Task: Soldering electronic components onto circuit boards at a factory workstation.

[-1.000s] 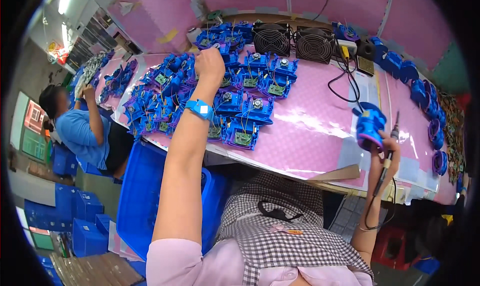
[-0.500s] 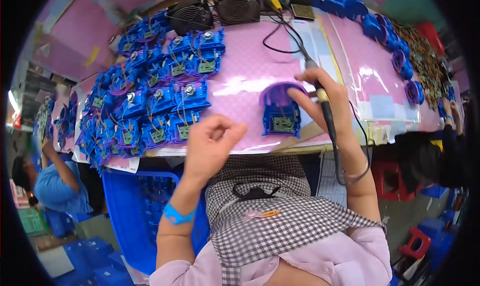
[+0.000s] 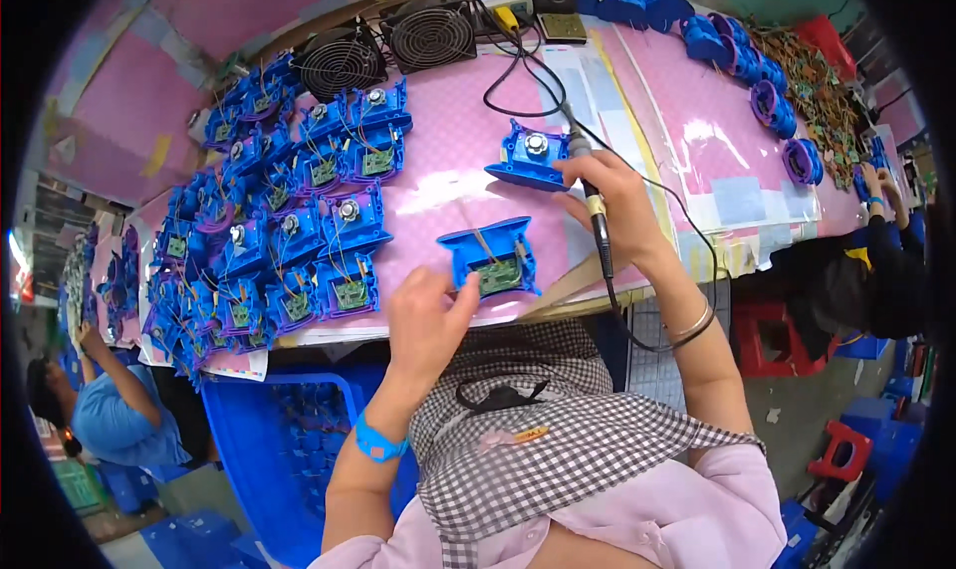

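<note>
Bent round the left edge of a blue plastic housing half (image 3: 460,255), my left hand (image 3: 426,315) has its thumb beside the green circuit board (image 3: 498,274) inside. My right hand (image 3: 619,203) is closed on a soldering iron (image 3: 597,211) with a black handle and cable. Its fingertips also touch the edge of a second blue housing half (image 3: 528,174), which carries a round silver speaker-like part (image 3: 537,145). That half sits farther back on the pink table; thin wires run from the nearer half.
Rows of blue housings (image 3: 299,226) with boards and wires crowd the table's left. Two black fans (image 3: 430,34) stand at the back. More blue parts (image 3: 742,56) line the right. Below the table edge is a blue bin (image 3: 234,420). Co-workers (image 3: 129,410) sit at both sides.
The purple-rimmed housing by my right hand now shows as two separate halves, one behind the other. My left hand has moved right, onto the nearer half. The iron stays in my right hand.
</note>
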`<state>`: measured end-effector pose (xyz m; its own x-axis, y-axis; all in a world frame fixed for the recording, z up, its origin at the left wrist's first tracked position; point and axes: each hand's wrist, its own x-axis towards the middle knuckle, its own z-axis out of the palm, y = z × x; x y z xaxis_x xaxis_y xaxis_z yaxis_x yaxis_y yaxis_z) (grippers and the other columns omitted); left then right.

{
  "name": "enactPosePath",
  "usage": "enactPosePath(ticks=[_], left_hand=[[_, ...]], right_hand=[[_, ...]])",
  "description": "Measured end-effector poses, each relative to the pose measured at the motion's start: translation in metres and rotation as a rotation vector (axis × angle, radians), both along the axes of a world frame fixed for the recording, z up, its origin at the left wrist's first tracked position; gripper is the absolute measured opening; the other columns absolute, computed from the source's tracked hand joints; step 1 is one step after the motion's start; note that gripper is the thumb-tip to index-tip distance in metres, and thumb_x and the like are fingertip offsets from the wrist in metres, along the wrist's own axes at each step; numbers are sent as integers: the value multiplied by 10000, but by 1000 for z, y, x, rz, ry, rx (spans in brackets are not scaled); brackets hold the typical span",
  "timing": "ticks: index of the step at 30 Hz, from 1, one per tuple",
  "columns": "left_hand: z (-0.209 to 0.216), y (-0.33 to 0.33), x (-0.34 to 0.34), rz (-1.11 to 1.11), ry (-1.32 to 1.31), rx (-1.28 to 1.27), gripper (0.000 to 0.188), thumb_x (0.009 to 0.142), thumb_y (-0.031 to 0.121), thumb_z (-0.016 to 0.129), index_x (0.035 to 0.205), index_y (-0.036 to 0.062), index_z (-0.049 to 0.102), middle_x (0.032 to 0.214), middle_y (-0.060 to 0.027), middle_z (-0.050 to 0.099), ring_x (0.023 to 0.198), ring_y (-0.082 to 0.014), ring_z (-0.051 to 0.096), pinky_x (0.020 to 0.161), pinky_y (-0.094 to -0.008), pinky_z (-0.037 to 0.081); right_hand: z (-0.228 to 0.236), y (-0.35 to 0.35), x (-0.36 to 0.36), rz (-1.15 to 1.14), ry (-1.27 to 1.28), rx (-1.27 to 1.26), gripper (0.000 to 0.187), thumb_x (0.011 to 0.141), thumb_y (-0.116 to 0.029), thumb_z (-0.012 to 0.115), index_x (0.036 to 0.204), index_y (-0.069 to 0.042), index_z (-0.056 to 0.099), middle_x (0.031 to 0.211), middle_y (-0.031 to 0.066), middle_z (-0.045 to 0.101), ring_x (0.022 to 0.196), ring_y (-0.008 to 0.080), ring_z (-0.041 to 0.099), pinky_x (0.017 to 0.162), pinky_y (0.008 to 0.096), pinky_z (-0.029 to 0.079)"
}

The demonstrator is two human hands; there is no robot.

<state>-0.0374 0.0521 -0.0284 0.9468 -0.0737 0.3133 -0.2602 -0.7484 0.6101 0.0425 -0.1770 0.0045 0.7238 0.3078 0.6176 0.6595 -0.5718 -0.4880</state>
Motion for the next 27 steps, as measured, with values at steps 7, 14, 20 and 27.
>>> enactPosePath(ticks=[7, 14, 20, 27], left_hand=[[3, 10, -21, 122, -29, -54, 310, 761, 178, 749, 599, -8, 561, 579, -111, 507, 495, -236, 493, 461, -360, 346], [33, 31, -15, 180, 78, -485, 326, 832, 332, 726, 875, 45, 577, 593, 55, 368, 502, -30, 324, 451, -221, 251], [48, 11, -5, -432, 800, -1513, 731, 955, 653, 209, 994, 14, 563, 693, 7, 468, 490, -46, 313, 477, -191, 273], [33, -7, -24, -342, 752, -1449, 166, 974, 199, 474, 957, 44, 531, 781, 5, 498, 555, -52, 374, 501, -225, 316]], right_hand=[[-29, 7, -7, 181, 160, 35, 179, 669, 53, 656, 818, -35, 611, 821, 106, 618, 742, 242, 612, 656, 312, 493], [-23, 10, -43, 103, 166, 318, 227, 732, 19, 754, 781, -22, 536, 801, 134, 693, 731, 207, 681, 614, 283, 523], [4, 48, -67, 258, 213, 416, 409, 671, -83, 846, 809, -53, 463, 936, 173, 709, 822, 195, 679, 701, 295, 528], [1, 63, -74, 241, 365, 716, 361, 728, 6, 787, 794, -71, 441, 852, 173, 710, 780, 162, 682, 681, 277, 530]])
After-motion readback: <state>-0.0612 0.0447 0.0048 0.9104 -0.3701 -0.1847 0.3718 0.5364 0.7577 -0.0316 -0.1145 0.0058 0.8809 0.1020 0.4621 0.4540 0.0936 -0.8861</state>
